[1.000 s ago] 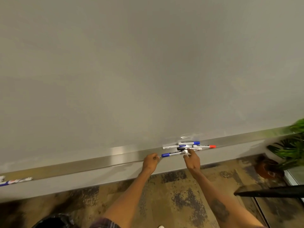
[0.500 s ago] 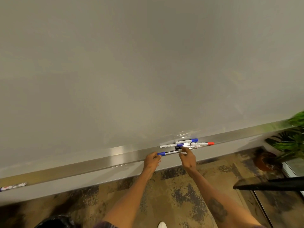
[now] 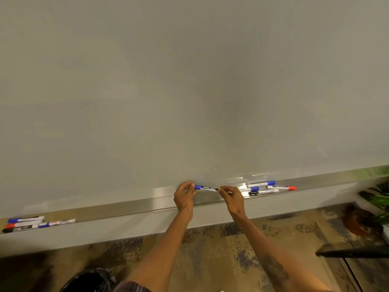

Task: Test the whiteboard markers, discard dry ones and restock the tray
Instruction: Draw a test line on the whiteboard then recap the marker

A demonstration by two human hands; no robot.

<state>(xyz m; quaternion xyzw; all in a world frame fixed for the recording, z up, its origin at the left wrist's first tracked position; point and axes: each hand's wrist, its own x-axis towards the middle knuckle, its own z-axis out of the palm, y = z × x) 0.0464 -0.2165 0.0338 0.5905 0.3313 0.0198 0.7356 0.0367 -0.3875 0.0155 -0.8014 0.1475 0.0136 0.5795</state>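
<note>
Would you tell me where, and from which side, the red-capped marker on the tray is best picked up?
Pinch the red-capped marker across its white barrel, near the cap, coming from above and the front. It lies flat along the tray, the whiteboard close behind, and its cap end points right, clear of neighbours. The left hand and right hand hold a blue-capped marker.

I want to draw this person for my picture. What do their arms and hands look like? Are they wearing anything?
Both forearms are bare, no sleeves. The right arm has a dark tattoo on the forearm. No watch, bracelet or glove shows on the left hand or right hand. A bit of plaid cloth shows at the bottom edge.
</note>
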